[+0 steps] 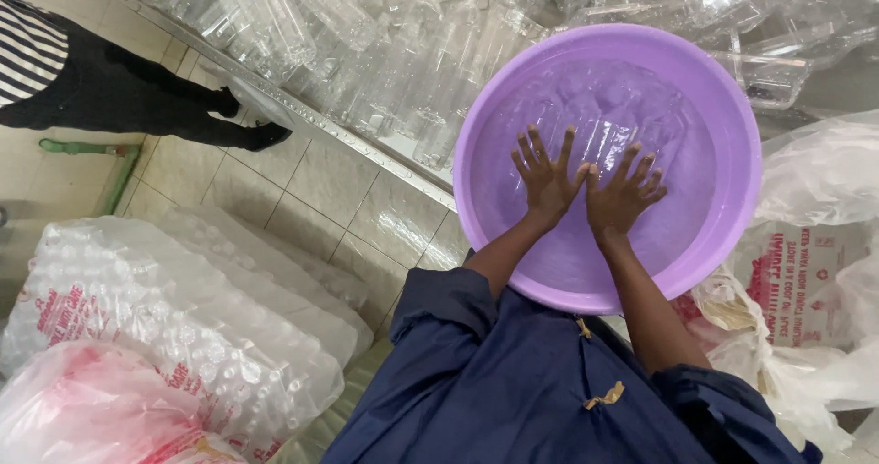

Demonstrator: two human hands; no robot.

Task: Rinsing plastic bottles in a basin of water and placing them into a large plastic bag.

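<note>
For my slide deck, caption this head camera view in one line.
Left hand and right hand press flat, fingers spread, inside a purple basin beside clear plastic bottles.

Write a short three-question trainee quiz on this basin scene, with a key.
1. True or false: both hands are pressed flat, fingers spread, inside the purple basin.
2. What lies in the water under the left hand and right hand?
3. The clear bottles on the tiled ledge lie: A) above the basin in the picture, B) inside the sacks.

Key: 1 true; 2 clear plastic bottles, submerged; 3 A.
</note>
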